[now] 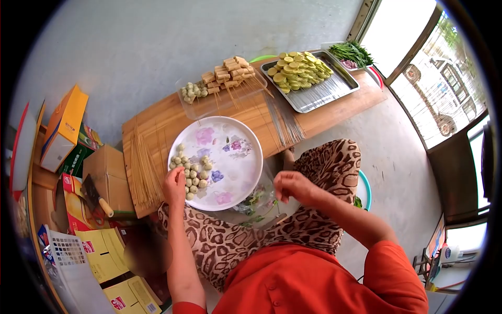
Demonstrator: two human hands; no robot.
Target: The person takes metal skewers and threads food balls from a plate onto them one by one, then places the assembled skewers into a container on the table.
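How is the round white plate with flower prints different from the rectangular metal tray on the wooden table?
The round white flowered plate is circular and printed with flowers; the rectangular metal tray is plain and shiny. The plate holds small pale balls at its left side only and is mostly bare; the tray is about half covered with yellow-green slices. The left hand touches the plate; no hand is near the tray. Both rest on the wooden table.

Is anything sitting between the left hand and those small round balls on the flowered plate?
Nothing visible does. The left hand already rests at the edge of the pile of small balls on the flowered plate, fingers touching the nearest ones. The right hand hangs apart, off the plate's right side, and the loose bamboo skewers lie left of the plate.
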